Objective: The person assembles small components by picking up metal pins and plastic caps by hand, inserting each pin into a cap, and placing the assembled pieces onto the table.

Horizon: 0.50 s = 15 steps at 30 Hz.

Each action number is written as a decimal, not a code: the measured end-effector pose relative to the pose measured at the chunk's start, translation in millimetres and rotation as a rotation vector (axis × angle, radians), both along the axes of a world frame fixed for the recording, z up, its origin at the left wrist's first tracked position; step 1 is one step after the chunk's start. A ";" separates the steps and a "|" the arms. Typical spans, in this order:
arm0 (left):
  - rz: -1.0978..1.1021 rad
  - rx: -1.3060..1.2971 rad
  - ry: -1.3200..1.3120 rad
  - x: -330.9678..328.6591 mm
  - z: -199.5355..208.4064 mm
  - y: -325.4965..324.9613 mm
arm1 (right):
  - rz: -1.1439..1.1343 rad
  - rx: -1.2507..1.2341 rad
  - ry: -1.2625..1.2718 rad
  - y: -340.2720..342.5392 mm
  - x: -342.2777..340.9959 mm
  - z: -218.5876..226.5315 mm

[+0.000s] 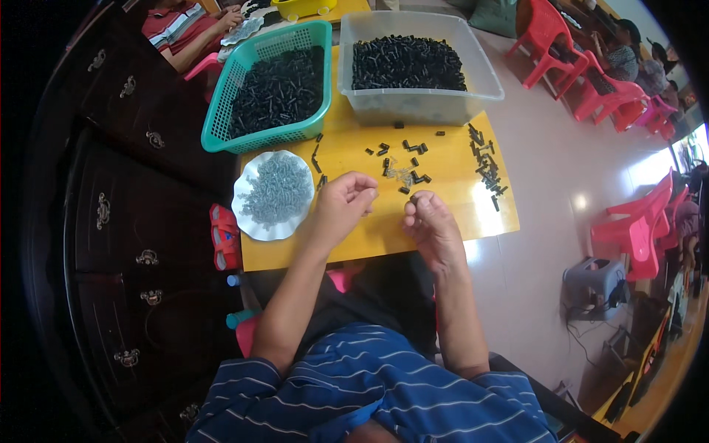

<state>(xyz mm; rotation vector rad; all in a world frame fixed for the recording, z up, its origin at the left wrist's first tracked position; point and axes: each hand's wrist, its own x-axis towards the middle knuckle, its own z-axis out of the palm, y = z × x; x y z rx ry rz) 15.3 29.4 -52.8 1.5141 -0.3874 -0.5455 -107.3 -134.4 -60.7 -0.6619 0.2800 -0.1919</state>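
My left hand (345,201) is above the near part of the yellow table (295,257), its fingers curled in and thumb against them; I cannot make out what they hold. To its right, my right hand (434,224) pinches a small black plastic piece, mostly covered by thumb and fingers. Just beyond the hands lie loose black tube-like pieces (415,148) around a little heap of small clear pieces (402,175). Left of my left hand, a white scalloped plate (244,221) bears a pile of small clear-grey pieces (276,189).
A green basket (213,140) and a translucent bin (421,111), both full of black pieces, stand at the far side. More black parts (487,168) line the right edge. Dark drawers (111,214) rise at left; red chairs (628,229) and seated people are to the right.
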 end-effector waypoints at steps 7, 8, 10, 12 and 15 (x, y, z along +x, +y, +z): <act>-0.079 -0.120 -0.097 -20.3 20.8 1.3 | 0.071 -0.099 0.015 8.5 -0.5 1.4; -0.074 -0.121 -0.120 -22.2 22.7 0.0 | 0.081 -0.114 0.001 9.2 -0.5 1.2; -0.071 -0.121 -0.141 -24.0 25.4 -0.6 | 0.085 -0.115 -0.006 9.5 -0.7 0.2; -0.073 -0.077 -0.186 -24.8 27.1 -0.3 | 0.090 -0.116 -0.015 10.4 -0.5 0.8; -0.059 -0.006 -0.273 -24.7 27.2 1.2 | 0.070 -0.131 0.010 11.1 -0.3 2.4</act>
